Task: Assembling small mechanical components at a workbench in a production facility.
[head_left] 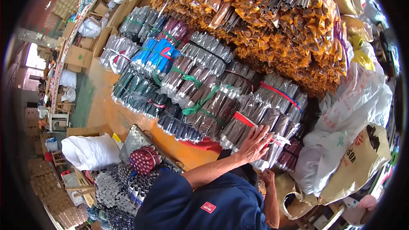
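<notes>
Here left hand flat on bundle, long axis upper-right to lower-left.

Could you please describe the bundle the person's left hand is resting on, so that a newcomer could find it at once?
Start at the big heap of orange packets, then drop to the stack of dark, clear-wrapped bundles below it. The bundle lies at the stack's near edge under the left hand; unlike its green- and red-tied neighbours, it is tied with white ribbon.
</notes>
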A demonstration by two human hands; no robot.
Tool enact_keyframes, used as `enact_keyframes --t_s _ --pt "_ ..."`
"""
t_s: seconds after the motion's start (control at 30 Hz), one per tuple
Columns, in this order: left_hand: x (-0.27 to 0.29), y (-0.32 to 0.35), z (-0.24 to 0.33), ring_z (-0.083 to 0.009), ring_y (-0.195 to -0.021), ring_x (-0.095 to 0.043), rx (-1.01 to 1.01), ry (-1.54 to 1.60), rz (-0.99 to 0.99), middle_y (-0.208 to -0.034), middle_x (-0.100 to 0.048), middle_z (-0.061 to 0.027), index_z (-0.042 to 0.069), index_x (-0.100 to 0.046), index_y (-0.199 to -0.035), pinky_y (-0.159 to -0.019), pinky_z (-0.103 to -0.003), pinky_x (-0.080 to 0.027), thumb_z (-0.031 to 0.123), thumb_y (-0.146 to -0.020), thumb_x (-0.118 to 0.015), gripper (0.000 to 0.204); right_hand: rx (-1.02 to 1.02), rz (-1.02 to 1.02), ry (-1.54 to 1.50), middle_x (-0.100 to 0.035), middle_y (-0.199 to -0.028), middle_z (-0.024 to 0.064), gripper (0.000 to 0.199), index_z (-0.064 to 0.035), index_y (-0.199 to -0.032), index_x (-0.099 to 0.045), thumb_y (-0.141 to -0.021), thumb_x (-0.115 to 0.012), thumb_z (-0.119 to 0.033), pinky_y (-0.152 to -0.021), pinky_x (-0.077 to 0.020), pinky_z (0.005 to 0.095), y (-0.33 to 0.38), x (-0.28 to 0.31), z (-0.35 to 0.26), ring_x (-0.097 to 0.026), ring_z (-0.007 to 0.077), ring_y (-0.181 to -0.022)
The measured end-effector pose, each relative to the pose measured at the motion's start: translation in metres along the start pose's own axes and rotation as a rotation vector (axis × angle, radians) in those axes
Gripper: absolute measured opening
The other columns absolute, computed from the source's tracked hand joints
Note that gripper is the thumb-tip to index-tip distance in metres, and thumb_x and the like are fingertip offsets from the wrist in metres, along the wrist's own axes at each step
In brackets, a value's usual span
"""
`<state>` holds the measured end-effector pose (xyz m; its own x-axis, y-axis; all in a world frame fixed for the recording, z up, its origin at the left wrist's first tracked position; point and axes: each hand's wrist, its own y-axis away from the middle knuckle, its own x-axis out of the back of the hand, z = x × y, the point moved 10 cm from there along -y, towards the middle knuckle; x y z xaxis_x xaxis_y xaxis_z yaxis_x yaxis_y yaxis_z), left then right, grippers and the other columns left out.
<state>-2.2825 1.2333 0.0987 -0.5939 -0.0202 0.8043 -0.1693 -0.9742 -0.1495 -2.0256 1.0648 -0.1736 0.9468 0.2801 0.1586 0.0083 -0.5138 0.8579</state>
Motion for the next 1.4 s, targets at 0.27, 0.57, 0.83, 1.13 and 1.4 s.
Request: enact_keyframes --t_s 0.27,0.57,0.83,1.13,1.4 --pt "0.006 0.005 0.001 -0.0362 -0.131 -0.032 -0.007 0.004 0.054 -0.144 -0.032 -0.0176 0.007 -0.045 -0.132 -0.111 -0.050 -0.021 0.028 -0.081 -0.063 0.058 0.006 -0.028 0.025 -0.061 -0.067 0.0107 0.023 0.0031 -0.077 -0.061 -0.085 -0.052 -0.016 -0.047 -0.0450 0.0276 0.006 -0.009 -0.009 -0.058 0.0153 -0.053" --pt "-0.013 0.004 0.015 -0.0374 -0.129 -0.034 -0.110 0.065 0.007 -0.141 -0.036 -0.0191 0.007 -0.048 -0.128 -0.109 -0.052 -0.022 0.027 -0.082 -0.061 0.052 0.016 0.038 -0.056 -0.062 -0.069 0.0121 0.020 0.0074 -0.083 -0.061 -0.085 -0.054 -0.011 -0.047 -0.0452 0.0261 0.048 -0.029 -0.006 -0.057 0.0162 -0.053" --pt "-0.002 -0.005 0.012 -0.0425 -0.127 -0.037 -0.082 -0.046 -0.028 -0.140 -0.037 -0.0233 0.007 -0.049 -0.129 -0.106 -0.055 -0.025 0.041 -0.077 -0.067 0.065 -0.015 0.043 0.136 -0.062 -0.061 0.0073 0.022 -0.0032 -0.078 -0.067 -0.085 -0.054 -0.019 -0.046 -0.0458 0.0280 0.040 -0.052 0.033 -0.058 0.0154 -0.051" --pt "-0.011 0.002 0.025 -0.0444 -0.129 -0.034 -0.113 -0.156 -0.027 -0.141 -0.035 -0.0244 0.007 -0.045 -0.134 -0.108 -0.055 -0.024 0.048 -0.072 -0.070 0.079 0.004 0.089 -0.218 -0.060 -0.062 0.0080 0.022 -0.0011 -0.072 -0.064 -0.080 -0.054 -0.019 -0.050 -0.0477 0.0289 0.053 -0.050 0.069 -0.058 0.0142 -0.055" --pt "-0.023 0.004 0.047 -0.0428 -0.129 -0.035 -0.185 -0.335 -0.062 -0.140 -0.036 -0.0255 0.004 -0.046 -0.133 -0.108 -0.050 -0.026 0.048 -0.075 -0.069 0.076 0.023 0.284 -0.363 -0.060 -0.061 0.0074 0.021 -0.0010 -0.077 -0.065 -0.081 -0.055 -0.019 -0.049 -0.0500 0.0296 0.104 -0.008 0.150 -0.059 0.0152 -0.053"
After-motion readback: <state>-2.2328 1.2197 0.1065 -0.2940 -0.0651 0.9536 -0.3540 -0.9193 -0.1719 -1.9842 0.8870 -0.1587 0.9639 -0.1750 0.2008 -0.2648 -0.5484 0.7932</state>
